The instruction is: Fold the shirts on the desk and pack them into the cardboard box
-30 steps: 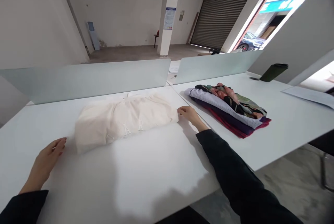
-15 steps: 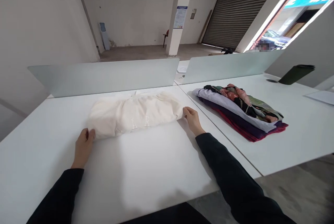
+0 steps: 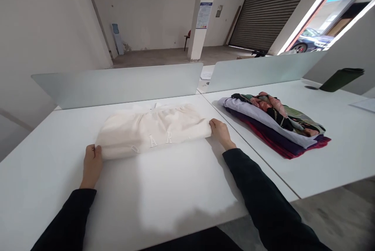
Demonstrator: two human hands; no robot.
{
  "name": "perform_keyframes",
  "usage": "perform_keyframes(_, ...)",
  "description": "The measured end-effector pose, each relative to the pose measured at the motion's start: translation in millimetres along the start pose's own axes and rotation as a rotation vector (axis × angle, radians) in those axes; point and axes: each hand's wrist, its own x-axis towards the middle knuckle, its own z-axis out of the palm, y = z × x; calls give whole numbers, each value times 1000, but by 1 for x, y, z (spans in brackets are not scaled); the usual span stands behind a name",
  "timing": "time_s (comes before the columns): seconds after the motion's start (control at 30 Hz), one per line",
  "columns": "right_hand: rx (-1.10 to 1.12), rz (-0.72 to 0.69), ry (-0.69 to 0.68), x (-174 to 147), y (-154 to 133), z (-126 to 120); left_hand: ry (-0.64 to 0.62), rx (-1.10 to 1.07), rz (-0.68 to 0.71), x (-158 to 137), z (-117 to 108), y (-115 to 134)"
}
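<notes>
A cream-coloured garment [image 3: 158, 124] with pale embroidered letters lies folded into a long band on the white table [image 3: 175, 188]. My left hand [image 3: 92, 165] pinches its near left corner between thumb and fingers. At the opposite end, my right hand [image 3: 220, 132] is closed on the right edge of the cloth. The fabric between the two hands is fairly straight along its front edge and wrinkled toward the back. Its exact kind of garment cannot be made out.
To the right, across the table seam, lies a stack of folded clothes [image 3: 272, 122], a floral one on top. Frosted divider panels [image 3: 131, 85] stand along the back edge. A dark green object [image 3: 341, 80] and white paper [image 3: 365, 104] are at the far right.
The garment's front edge has been pulled straighter and wider, its ends drawn slightly outward by both hands. The view has shifted a little.
</notes>
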Motion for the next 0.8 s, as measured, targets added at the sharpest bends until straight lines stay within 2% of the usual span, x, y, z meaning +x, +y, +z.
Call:
perform_keyframes(0.1,-18,-6,-111,-4,11,-11,-64,61,9,-4,-5,1)
perform_keyframes(0.17,7,-9,-134,-7,15,-16,-88,96,0,-4,-7,2)
perform_keyframes(0.3,68,125,-26,-9,10,-17,-76,111,-56,0,-8,7)
perform_keyframes(0.37,54,161,-16,-6,2,-12,-69,121,-65,4,-6,8)
perform_keyframes(0.53,-31,62,-96,0,-10,-8,-128,180,-11,11,-4,5)
perform_keyframes(0.8,-32,49,-116,-2,17,-26,-272,226,-36,-5,-22,4)
